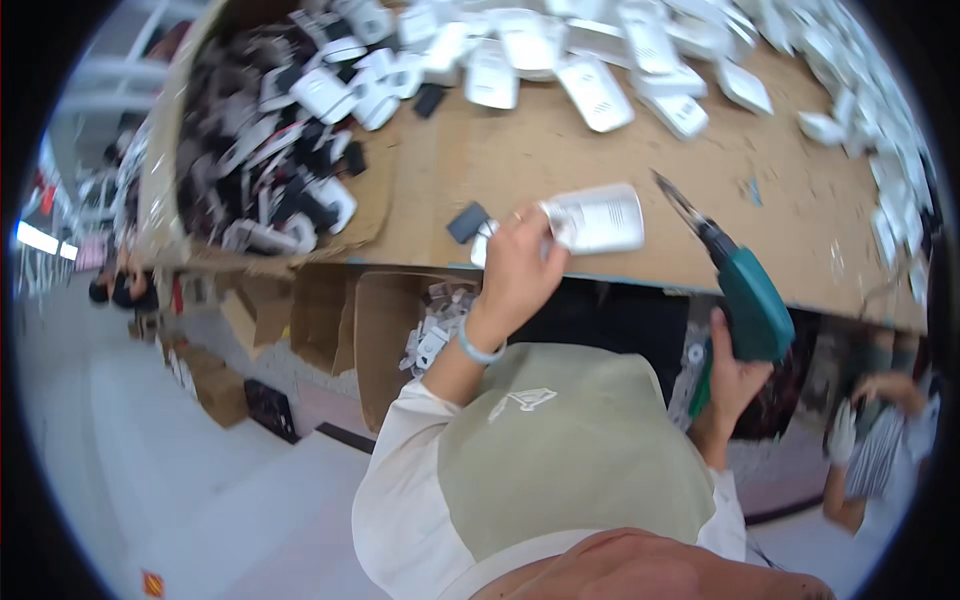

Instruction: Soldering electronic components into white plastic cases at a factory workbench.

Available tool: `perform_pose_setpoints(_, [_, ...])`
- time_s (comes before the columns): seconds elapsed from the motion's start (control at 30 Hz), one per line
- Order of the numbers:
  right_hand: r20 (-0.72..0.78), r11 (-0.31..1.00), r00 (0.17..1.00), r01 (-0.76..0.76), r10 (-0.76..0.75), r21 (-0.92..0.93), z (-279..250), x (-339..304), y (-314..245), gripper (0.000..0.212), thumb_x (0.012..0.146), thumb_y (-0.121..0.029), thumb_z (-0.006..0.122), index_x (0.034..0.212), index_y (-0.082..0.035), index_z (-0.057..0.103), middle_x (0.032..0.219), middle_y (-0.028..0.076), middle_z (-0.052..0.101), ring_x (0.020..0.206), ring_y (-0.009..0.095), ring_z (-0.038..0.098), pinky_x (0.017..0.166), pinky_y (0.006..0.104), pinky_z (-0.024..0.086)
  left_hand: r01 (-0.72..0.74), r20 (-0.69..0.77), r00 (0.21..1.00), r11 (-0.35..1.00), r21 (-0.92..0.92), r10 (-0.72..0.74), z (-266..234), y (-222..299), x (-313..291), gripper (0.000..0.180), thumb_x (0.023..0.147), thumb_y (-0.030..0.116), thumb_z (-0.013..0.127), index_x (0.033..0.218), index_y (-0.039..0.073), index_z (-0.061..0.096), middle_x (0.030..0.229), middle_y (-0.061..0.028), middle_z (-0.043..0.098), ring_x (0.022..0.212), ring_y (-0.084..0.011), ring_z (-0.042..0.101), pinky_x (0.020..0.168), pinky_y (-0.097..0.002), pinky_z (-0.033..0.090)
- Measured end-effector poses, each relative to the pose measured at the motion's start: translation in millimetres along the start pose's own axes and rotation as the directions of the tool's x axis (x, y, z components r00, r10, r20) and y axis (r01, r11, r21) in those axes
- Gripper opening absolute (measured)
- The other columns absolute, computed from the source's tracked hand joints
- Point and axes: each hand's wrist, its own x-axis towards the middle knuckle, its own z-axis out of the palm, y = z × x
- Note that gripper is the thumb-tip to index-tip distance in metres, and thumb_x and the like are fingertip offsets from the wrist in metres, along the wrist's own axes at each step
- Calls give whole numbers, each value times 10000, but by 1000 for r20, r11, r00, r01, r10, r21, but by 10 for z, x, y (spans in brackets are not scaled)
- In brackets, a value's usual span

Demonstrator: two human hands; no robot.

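My left hand (520, 265) grips a white flat plastic device (598, 220) by its left end, holding it at the front edge of the brown cardboard-covered table (560, 150). A small dark grey part (467, 222) lies just left of that hand. My right hand (735, 375) holds a teal electric screwdriver (745, 295) by its handle. Its metal bit (678, 203) points up and left, a short gap to the right of the white device, not touching it.
Many white plastic devices (595, 95) lie across the back and right of the table. A heap of black and white parts (270, 150) fills the left side. Open cardboard boxes (385, 330) stand under the table. Another person (880, 440) crouches at the lower right.
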Motion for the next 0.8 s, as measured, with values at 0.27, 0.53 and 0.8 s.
perform_pose_setpoints(0.27, [-9,998,1000,12,-13,-54,-66,106,135,275,872,-15,757,1132,41,684,1040,80,723,926,141,663,841,279,518,482,501,722,867,129,-476,-1065,-1171,-1256,154,691,75,686,771,-27,603,642,-157,620,588,-312,630,553,-393,474])
perform_pose_setpoints(0.53, [75,999,997,28,-26,-29,101,143,21,251,869,-2,761,1105,41,688,1025,78,724,901,137,670,854,289,524,688,272,478,548,476,-835,285,-3482,-3588,404,731,309,768,943,-30,713,981,-277,710,986,-401,696,868,-468,549])
perform_pose_setpoints(0.8, [31,998,998,-49,50,-28,4,184,-44,221,874,-18,759,1075,43,692,999,65,721,898,118,660,828,271,519,394,531,236,580,713,-814,331,-3141,-2966,406,790,277,701,1070,-17,688,1052,-243,710,1031,-359,696,863,-403,560])
